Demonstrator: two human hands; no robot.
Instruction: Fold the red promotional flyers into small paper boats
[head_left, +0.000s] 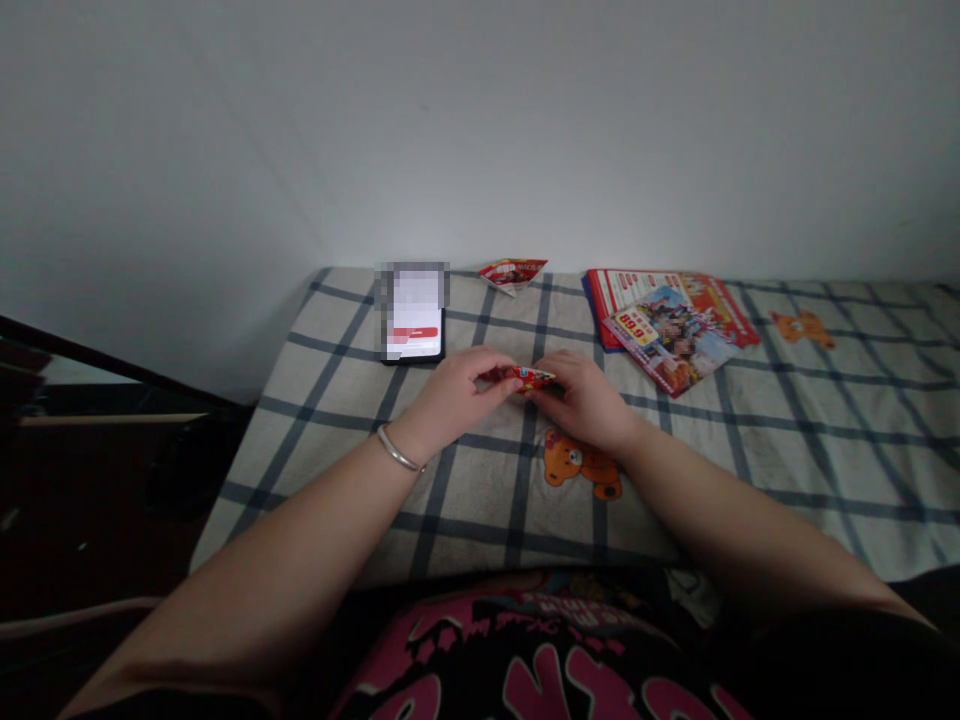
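Note:
Between my two hands is a small folded piece of red printed paper (pixel 533 377), held a little above the checked cloth. My left hand (pixel 469 385), with a silver bangle at the wrist, pinches its left end between thumb and fingers. At the other end, my right hand (pixel 589 395) grips it the same way, palm down. Much of the paper is covered by my fingers. Farther back near the wall, a red folded paper boat shape (pixel 514 274) rests on the cloth.
A lit phone (pixel 414 315) lies at the back left. To the back right is a stack of red flyers (pixel 720 305) with a colourful leaflet (pixel 671 340) on top. The checked cloth (pixel 330 390) has printed bears and meets the wall behind; its left edge drops off to dark floor.

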